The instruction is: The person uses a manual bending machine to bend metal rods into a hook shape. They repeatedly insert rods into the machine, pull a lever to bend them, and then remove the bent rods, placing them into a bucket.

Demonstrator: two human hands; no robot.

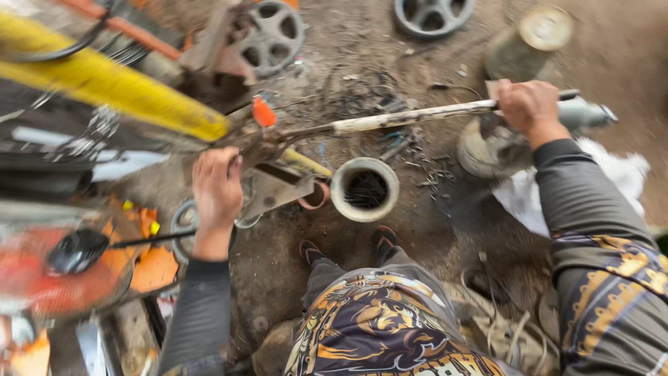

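Seen from above, a person squats on oily dirt ground [417,230] among scattered metal parts, working a long pale lever bar [410,118] that runs across the scene at arm's reach. The right hand [529,106] is wrapped fully closed around the bar's far right end; the left hand [217,186] presses, fingers curled, on the rusty metal assembly [268,177] where the bar's other end is seated, beside a yellow tube [111,87]. Judging from this, steady force at the very tip of the bar, with the left hand bracing the assembly firmly, should give the best leverage. Between the feet stands a short open pipe section [364,189]; its dark inside seems to hold wire-like scraps, though blur hides detail.
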